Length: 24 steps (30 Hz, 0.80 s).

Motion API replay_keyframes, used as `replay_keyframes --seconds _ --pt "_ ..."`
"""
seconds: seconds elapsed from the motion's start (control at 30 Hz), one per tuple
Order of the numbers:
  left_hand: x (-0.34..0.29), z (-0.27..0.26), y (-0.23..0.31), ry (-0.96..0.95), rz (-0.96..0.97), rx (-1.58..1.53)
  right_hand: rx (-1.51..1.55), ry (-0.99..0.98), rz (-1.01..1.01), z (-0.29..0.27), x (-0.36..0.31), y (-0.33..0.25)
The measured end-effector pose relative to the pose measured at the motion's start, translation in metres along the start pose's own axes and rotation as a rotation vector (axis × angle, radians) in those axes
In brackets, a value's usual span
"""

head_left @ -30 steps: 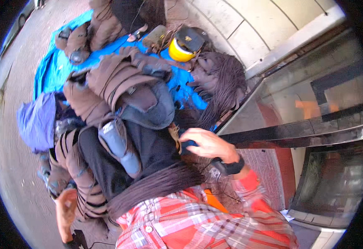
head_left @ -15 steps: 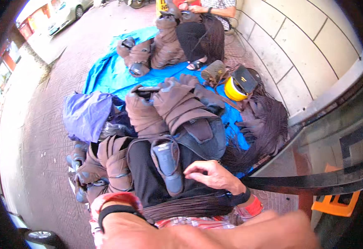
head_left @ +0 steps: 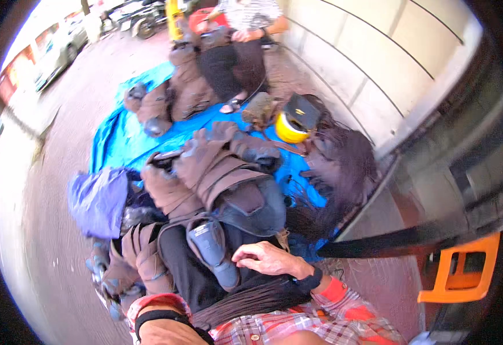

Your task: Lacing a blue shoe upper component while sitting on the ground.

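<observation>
A brown shoe upper (head_left: 206, 238) with a blue-grey inner face lies on my black-trousered lap. My right hand (head_left: 271, 259) is just right of it, fingers loosely stretched, with nothing visible between them. A dark band circles that wrist. My left forearm (head_left: 168, 330), wearing a black band below a rolled plaid sleeve, bends up at the lower edge; its hand is out of sight. Across my lap runs a bundle of dark brown laces (head_left: 251, 303). Stacks of nested brown shoe uppers (head_left: 214, 172) stand just beyond my knees.
A blue tarp (head_left: 122, 141) spreads under the stacks. A yellow bucket (head_left: 289, 129) and heaped dark laces (head_left: 343, 164) are to the right, before a tiled wall (head_left: 372, 63). An orange stool (head_left: 464, 267) stands right, a purple cloth (head_left: 97, 201) left. Another person (head_left: 251, 26) sits opposite.
My left forearm and hand, blurred across the lower edge earlier, have dropped mostly out of view. My right hand keeps its place by the shoe upper. The whole view has shifted and tilted.
</observation>
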<state>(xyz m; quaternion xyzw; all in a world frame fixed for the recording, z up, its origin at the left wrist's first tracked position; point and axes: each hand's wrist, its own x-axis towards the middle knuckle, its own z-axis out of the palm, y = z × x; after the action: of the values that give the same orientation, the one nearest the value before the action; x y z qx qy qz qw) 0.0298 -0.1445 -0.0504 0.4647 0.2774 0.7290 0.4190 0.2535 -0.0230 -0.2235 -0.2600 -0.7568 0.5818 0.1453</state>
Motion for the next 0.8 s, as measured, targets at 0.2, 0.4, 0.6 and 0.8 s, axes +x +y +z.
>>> replay_keyframes --seconds 0.2,0.4,0.6,0.8 --pt "0.069 0.058 -0.056 -0.496 -0.242 -0.258 0.032 -0.167 0.099 -0.022 -0.070 0.062" --pt "0.052 0.050 -0.127 -0.599 -0.897 0.387 -0.725 1.771 0.924 -0.068 -0.490 0.112" --pt "0.055 0.042 -0.156 -0.707 -0.885 0.394 -0.497 2.384 0.147 -0.252 -0.547 -0.041" --pt "0.050 0.015 -0.188 -0.815 -0.960 0.357 0.049 2.398 -0.097 -0.285 -0.557 -0.093"
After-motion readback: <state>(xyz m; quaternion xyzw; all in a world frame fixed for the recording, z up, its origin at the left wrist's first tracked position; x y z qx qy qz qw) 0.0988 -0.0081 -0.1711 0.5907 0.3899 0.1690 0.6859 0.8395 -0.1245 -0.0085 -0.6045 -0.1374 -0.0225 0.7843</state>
